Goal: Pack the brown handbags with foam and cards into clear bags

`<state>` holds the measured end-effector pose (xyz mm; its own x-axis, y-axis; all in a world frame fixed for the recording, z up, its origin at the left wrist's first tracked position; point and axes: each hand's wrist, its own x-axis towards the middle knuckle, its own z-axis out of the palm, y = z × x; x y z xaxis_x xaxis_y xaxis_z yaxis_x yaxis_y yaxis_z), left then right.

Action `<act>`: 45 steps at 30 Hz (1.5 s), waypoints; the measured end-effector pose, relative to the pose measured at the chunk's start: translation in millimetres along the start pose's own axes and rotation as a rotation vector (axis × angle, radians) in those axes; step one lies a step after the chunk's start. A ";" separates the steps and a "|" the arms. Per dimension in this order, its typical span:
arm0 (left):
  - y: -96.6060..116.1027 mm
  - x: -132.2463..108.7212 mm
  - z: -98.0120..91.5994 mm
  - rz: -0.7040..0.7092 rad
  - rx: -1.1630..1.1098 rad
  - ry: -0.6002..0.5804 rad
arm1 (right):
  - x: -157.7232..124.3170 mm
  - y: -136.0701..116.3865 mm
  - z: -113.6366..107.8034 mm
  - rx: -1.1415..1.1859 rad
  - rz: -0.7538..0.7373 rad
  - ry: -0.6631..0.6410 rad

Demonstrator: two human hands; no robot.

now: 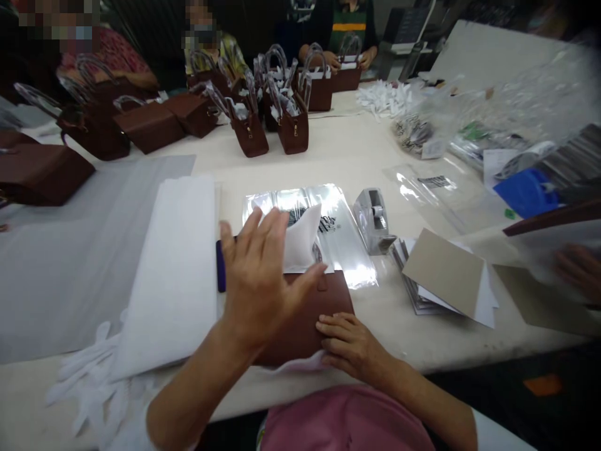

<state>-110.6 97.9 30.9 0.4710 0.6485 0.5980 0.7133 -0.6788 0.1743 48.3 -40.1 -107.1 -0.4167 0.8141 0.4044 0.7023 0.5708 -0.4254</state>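
A brown handbag (305,313) lies flat on the table in front of me. White foam sheet (300,241) sticks up from its far end, and more white padding (300,363) shows along its near edge. My left hand (256,282), fingers stretched and thumb spread, is over the bag's left part and hides it. On the bag's right edge rests my right hand (354,351), its fingers extended across the brown surface; the thumb is hidden. Shiny clear plastic bags (352,250) with black print lie just beyond the handbag.
A stack of white foam sheets (173,269) lies left, with white strips (94,376) near it. A tape dispenser (372,219) and a pile of cards (446,275) are at right. Several brown handbags (293,131) stand farther back, where other people (350,37) work.
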 end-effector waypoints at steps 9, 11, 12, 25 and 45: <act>9.4 2.7 29.2 0.439 -0.229 -0.439 | -2.5 3.0 4.9 0.058 0.088 0.015; 20.4 -34.0 22.7 0.507 -0.326 -0.385 | -3.1 2.6 6.4 0.069 0.110 0.059; 26.9 -53.0 22.1 0.476 -0.345 -0.344 | -3.6 2.2 7.5 0.079 0.114 0.083; 41.0 -180.0 81.3 0.104 -0.439 -0.158 | -26.8 10.5 -8.1 0.119 0.157 0.014; 57.6 -175.4 70.8 0.170 -0.398 -0.120 | -40.6 -18.8 15.6 0.359 0.757 0.309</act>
<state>-115.4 -30.5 -119.4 0.6380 0.5356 0.5533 0.3761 -0.8437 0.3831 43.0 -82.2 -128.1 0.2962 0.9508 0.0905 0.4816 -0.0668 -0.8739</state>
